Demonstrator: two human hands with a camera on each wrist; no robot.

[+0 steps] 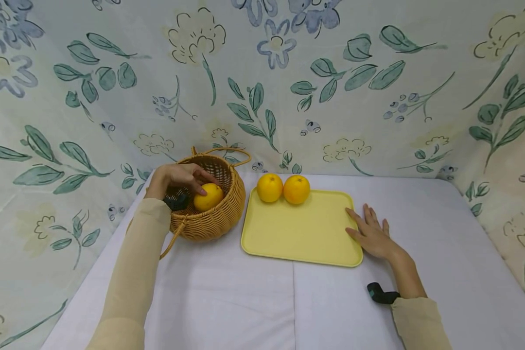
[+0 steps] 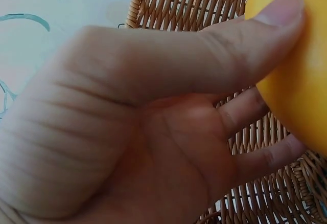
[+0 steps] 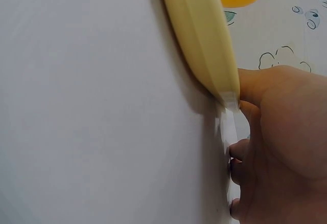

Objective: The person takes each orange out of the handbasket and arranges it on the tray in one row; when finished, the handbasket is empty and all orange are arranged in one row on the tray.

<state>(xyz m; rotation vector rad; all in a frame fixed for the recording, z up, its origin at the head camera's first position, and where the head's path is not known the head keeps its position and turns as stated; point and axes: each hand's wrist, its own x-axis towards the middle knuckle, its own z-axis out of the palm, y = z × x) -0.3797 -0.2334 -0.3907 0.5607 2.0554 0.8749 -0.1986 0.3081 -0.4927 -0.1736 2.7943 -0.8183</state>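
Note:
Inside the wicker basket [image 1: 210, 226], my left hand [image 1: 181, 176] holds an orange [image 1: 208, 197] between thumb and fingers. In the left wrist view the thumb [image 2: 278, 17] presses on the orange [image 2: 306, 75], with fingertips against its other side. My right hand [image 1: 373, 233] lies at the right edge of a yellow tray [image 1: 304, 233], fingers spread; two of them reach the rim and the others are on the cloth. The right wrist view shows the tray's side [image 3: 204, 35] close to that hand [image 3: 291, 132].
Two more oranges, a left one [image 1: 270, 187] and a right one [image 1: 296, 189], sit side by side at the tray's far left corner. The basket's handle [image 1: 227, 149] stands up at its back. A white cloth [image 1: 227, 291] covers the table, with a floral curtain [image 1: 262, 97] behind.

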